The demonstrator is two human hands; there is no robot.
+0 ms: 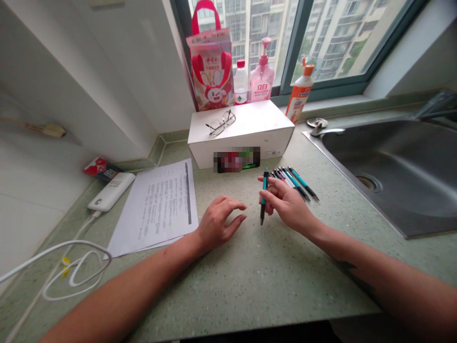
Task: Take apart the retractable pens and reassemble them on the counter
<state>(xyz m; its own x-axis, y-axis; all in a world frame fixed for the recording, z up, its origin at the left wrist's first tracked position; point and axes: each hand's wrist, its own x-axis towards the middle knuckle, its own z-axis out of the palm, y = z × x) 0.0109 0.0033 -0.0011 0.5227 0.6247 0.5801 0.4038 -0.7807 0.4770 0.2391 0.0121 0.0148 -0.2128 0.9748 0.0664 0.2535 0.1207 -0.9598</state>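
Between the thumb and fingers of my right hand (285,202) is a teal and black pen (264,197), held nearly upright with its tip pointing down. Just beyond that hand, several pens (302,183) in teal, black and white lie side by side on the counter, partly hidden by my fingers. My left hand (221,221) rests to the left of the held pen, thumb and index finger apart, with nothing in it. Beside its wrist lie printed paper sheets (153,209).
A white box (246,124) with glasses (221,124) on top stands at the back. The steel sink (389,176) is on the right. A white power bank (111,191) and its cable (76,274) lie left. Bottles (262,76) and a pink bag (212,71) stand by the window.
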